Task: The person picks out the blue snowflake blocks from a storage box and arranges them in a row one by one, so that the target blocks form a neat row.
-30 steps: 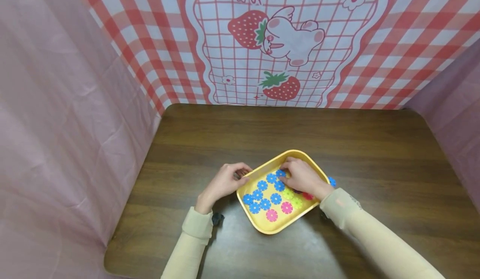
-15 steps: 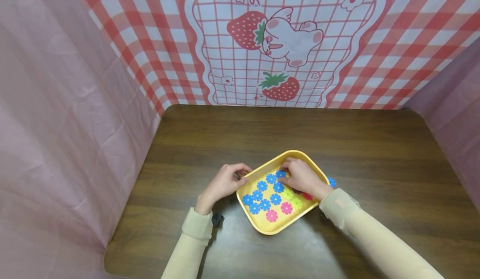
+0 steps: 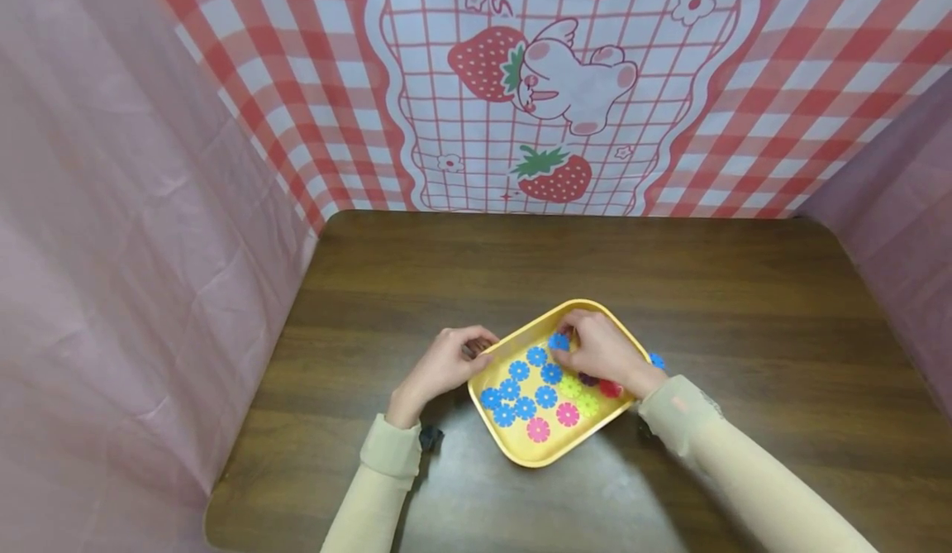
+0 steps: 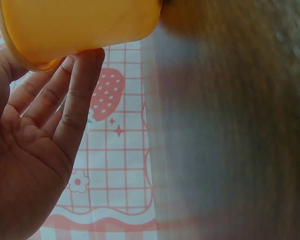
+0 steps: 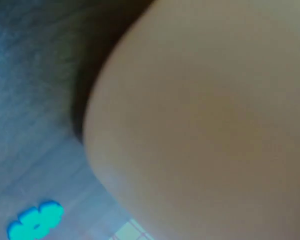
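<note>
Judging by the hands, the step in hand is fingering the discs one at a time inside a yellow plastic tray point(image 3: 516, 450), which sits on the near half of the wood-grain table point(image 3: 387, 288), turned so that one corner points to the back edge. The right hand point(image 3: 601, 351) reaches in over the tray's right corner, thumb and fingers curled round a blue snowflake disc point(image 3: 559, 341) near the far corner; how firmly they pinch it, I cannot tell. The left hand point(image 3: 449, 364) has the rim between thumb and fingers along the far-left edge, the fingers nearly straight against the outer wall. Other blue discs point(image 3: 546, 397) run down to the left corner, pink discs point(image 3: 538, 430) lie by the near edge, and lime-yellow discs point(image 3: 587, 405) lie nearer the right corner, where a red disc point(image 3: 611, 388) shows beside the right wrist. A stray blue disc point(image 3: 658, 360) lies on the table just outside the right corner. The next move seems to call for a secure fingertip hold on that flat piece and a steady rim

No brand or label can be read on the tray; the strawberry-print cloth point(image 3: 461, 123) behind carries sideways red lettering, "str", cut off by the upper edge of the view
</note>
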Tool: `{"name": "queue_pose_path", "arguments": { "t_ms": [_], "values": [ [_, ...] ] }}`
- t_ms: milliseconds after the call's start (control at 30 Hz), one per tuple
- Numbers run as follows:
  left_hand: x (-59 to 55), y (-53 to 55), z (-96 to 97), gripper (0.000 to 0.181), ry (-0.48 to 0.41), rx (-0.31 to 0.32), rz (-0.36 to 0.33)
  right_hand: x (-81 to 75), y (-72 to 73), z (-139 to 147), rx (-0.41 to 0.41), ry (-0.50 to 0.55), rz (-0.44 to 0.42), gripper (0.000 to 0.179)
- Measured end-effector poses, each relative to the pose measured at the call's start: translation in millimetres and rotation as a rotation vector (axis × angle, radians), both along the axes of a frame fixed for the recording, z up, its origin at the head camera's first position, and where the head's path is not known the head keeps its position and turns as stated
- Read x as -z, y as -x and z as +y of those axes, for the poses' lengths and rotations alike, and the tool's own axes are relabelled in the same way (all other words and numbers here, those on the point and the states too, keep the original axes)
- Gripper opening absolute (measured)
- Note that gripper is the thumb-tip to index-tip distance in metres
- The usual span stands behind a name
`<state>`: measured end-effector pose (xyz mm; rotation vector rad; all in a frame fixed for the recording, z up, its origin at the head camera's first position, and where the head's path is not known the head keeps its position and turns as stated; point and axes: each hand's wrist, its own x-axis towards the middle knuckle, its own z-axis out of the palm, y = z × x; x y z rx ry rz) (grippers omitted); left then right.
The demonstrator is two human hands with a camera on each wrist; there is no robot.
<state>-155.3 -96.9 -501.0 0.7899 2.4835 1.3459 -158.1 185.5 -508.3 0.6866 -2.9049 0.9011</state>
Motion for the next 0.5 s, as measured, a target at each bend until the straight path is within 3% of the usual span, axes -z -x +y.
{"name": "queue_pose_path", "arguments": {
  "t_ms": [500],
  "values": [
    [0.6, 0.0, -1.0, 0.019, 0.000, 0.006, 0.008, -34.3, -14.5, 16.5, 0.086, 0.017, -0.057, 0.030]
  ]
}}
